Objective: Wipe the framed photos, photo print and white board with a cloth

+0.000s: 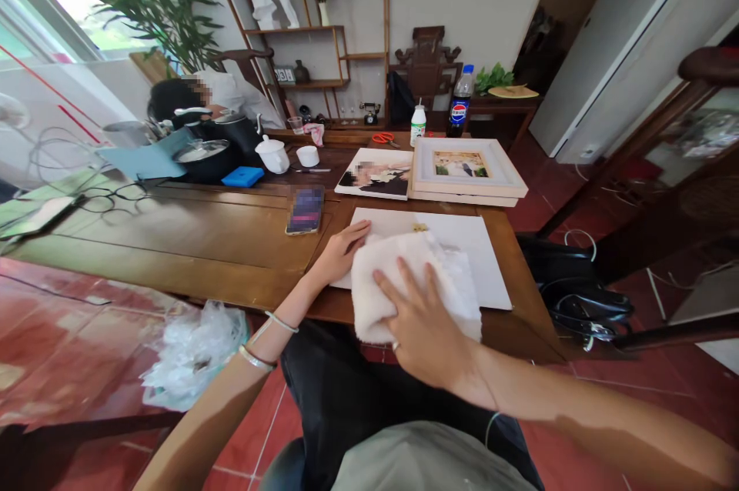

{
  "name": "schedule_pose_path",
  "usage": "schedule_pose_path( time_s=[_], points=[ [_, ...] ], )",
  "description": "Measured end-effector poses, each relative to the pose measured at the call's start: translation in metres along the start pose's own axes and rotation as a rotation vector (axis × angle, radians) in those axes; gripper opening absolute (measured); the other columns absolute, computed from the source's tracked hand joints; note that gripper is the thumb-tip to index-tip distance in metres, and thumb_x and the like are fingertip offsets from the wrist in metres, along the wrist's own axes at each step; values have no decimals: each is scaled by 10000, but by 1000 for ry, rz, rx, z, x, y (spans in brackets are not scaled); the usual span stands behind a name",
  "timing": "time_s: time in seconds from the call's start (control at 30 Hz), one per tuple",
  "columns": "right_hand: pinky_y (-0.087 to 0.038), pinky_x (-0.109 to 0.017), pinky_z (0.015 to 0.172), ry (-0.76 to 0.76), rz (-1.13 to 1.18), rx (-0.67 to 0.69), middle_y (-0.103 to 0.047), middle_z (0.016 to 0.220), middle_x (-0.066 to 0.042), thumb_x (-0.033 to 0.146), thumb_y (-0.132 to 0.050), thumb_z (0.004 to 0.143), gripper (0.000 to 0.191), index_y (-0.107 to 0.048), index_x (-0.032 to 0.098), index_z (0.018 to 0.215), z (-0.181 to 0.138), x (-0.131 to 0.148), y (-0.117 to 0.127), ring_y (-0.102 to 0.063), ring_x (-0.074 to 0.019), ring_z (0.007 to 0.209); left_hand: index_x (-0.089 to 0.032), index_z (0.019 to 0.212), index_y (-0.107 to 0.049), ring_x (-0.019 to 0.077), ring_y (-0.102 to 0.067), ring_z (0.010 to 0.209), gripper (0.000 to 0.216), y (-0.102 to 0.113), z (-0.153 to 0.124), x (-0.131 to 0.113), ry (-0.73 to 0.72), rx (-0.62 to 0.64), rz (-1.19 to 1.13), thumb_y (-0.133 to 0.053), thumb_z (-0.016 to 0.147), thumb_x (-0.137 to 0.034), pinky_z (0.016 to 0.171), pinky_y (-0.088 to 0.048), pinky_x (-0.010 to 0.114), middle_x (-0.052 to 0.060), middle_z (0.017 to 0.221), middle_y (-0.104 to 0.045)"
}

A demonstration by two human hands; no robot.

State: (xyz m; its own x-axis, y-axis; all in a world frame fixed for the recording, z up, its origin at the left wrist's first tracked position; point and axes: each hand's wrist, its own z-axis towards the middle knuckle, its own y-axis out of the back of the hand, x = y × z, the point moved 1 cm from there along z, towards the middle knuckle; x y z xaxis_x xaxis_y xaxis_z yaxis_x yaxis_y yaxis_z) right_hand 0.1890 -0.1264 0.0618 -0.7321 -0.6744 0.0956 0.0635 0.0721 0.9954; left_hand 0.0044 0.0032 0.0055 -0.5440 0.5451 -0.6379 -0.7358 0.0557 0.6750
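Phone point(305, 211) and stacked frames point(467, 172) lie beyond towel point(412, 283) under right hand point(424, 325).

A fluffy white terry cloth point(404, 275) lies on a smooth, matt white board point(473, 245). The surface point(190, 233) is polished brown wood; nearby, a glossy-screened phone point(305, 211) and a painted white wooden frame point(467, 168).

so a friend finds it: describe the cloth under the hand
On the wooden table, near right end, lies a white board. The white towel hangs over its near edge under the right hand, fluffy where the board is smooth.
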Motion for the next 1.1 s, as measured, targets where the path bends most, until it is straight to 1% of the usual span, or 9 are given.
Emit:
schedule_pose_path(
  time_s=[0.13, 0.27, 0.43, 0.57, 0.73, 0.83, 0.93, 1.0, 1.1],
  points=[
    [-76, -700, 1030, 17, 22, 9, -262, 1509, -83, 248, -533, 797, 315, -692, 199, 1065, 0, 4, 1, -81, -446, 1362, -131, 1243, -570, 235, -462, 1269, 411, 1, 0, 2, -2, -7, -1, -427, 892, -288, 1082, -352, 387, 109, 1355, -510],
    [-146, -684, 1016, -49, -1, -49, -321, 1485, -75, 219, -477, 805, 435, -588, 240, 1225, 37, -37, 2, -161, -424, 1353, -161, 1214, -599, 236, -457, 1273, 385, 1, 0, 2, -29, 18, 5, -418, 891, -266, 1086, -344, 382, 88, 1360, -507],
    [-152, -661, 1016, -142, -90, -92, -338, 1470, -120, 202, -464, 798, 510, -508, 199, 1306, 82, -82, 3, -191, -427, 1343, -166, 1184, -622, 248, -464, 1267, 370, -1, 3, 2, -15, -17, 21, -417, 893, -270, 1092, -332, 397, 86, 1349, -519],
    [-130, -642, 1031, -128, -142, -124, -357, 1452, -154, 192, -475, 798, 463, -566, 176, 1253, 79, -67, -4, -208, -431, 1336, -188, 1173, -630, 246, -464, 1266, 361, 0, 3, 1, -47, -2, 1, -411, 893, -251, 1085, -345, 387, 62, 1368, -502],
    [-156, -657, 1011, -14, -163, -143, -396, 1419, -179, 186, -495, 803, 348, -670, 171, 1104, 38, -11, -12, -253, -465, 1303, -177, 1198, -611, 251, -467, 1263, 374, 1, 0, 3, -47, 11, -20, -436, 876, -247, 1073, -365, 388, 69, 1361, -509],
    [-185, -612, 1030, 50, -165, -122, -444, 1381, -178, 185, -515, 789, 306, -694, 154, 1036, 22, 5, -8, -300, -435, 1287, -156, 1232, -579, 246, -469, 1263, 400, 1, 0, 5, -24, 0, -14, -444, 870, -259, 1074, -360, 413, 96, 1353, -514],
    [-281, -531, 1004, 56, -127, -136, -537, 1280, -176, 152, -473, 796, 310, -687, 144, 1020, 28, -5, 3, -403, -372, 1218, -148, 1216, -591, 244, -474, 1258, 391, 1, 0, 4, -19, 3, -7, -439, 873, -254, 1074, -361, 402, 103, 1348, -518],
    [-371, -465, 924, 15, -86, -129, -619, 1140, -168, 137, -437, 800, 319, -677, 137, 1009, 44, -23, 12, -475, -337, 1124, -168, 1178, -619, 242, -479, 1253, 363, 2, 1, 2, -31, 11, 0, -434, 872, -233, 1070, -364, 388, 82, 1348, -522],
    [-415, -402, 830, -100, -20, -80, -661, 1004, -163, 140, -408, 800, 333, -654, 119, 1024, 75, -54, 27, -520, -317, 1031, -190, 1132, -646, 237, -499, 1233, 345, 1, 1, 0, -58, 0, 21, -415, 875, -200, 1060, -375, 378, 55, 1339, -535]
  ],
)
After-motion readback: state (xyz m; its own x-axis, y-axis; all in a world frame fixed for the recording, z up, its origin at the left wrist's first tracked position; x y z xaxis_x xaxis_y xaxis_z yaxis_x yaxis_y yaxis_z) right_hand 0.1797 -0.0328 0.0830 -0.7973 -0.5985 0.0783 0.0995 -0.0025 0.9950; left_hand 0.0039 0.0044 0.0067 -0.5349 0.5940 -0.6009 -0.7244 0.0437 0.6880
